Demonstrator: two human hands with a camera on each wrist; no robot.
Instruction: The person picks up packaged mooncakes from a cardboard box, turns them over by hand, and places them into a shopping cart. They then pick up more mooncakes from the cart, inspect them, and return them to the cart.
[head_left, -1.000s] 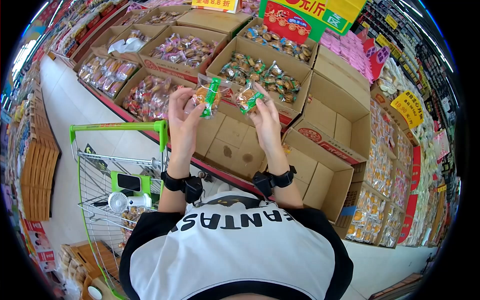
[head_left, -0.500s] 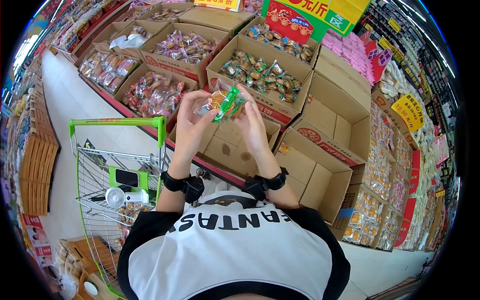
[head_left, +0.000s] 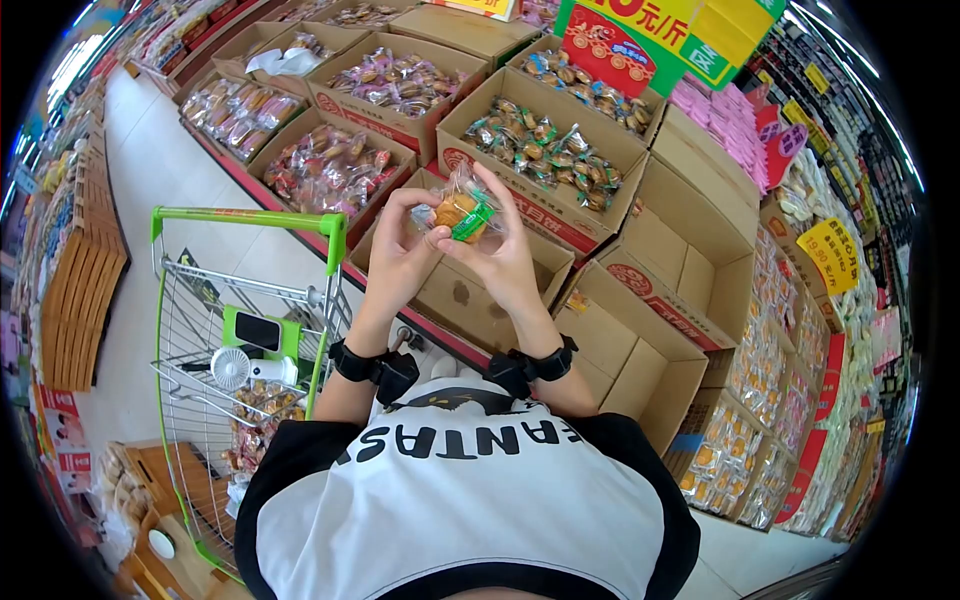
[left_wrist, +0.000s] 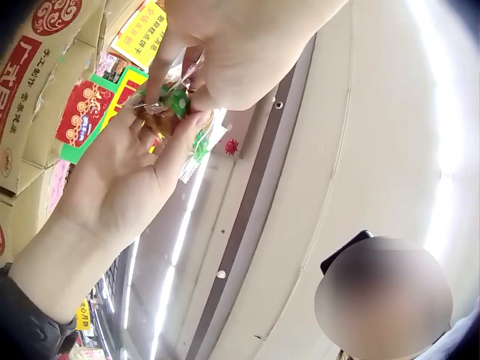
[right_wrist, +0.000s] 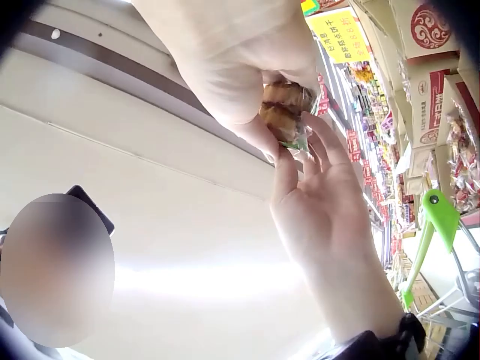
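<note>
Two wrapped mooncakes (head_left: pixel 460 213) in clear plastic with a green label are held together above the boxes in the head view. The right wrist view shows the two brown mooncakes (right_wrist: pixel 281 109) face to face, partly hidden by the fingers. My left hand (head_left: pixel 402 245) grips them from the left, its fingers bent around the wrapper. My right hand (head_left: pixel 503 262) holds them from the other side. Both thumbs meet near the lower edge of the packs. Under the hands lies a cardboard box (head_left: pixel 440 310) with a bare, stained bottom.
Ahead stands a carton (head_left: pixel 545 215) of similar green-labelled mooncakes. Another box (head_left: pixel 285 205) of red-wrapped packs is to the left. The green-handled shopping cart (head_left: pixel 240 218), holding a small white fan (head_left: pixel 231 368) and bagged goods, stands left. A yellow price sign (head_left: pixel 828 255) hangs right.
The hands, at first apart with one mooncake each, have come together, and the two packs are now pressed against each other. The camera view has shifted slightly.
</note>
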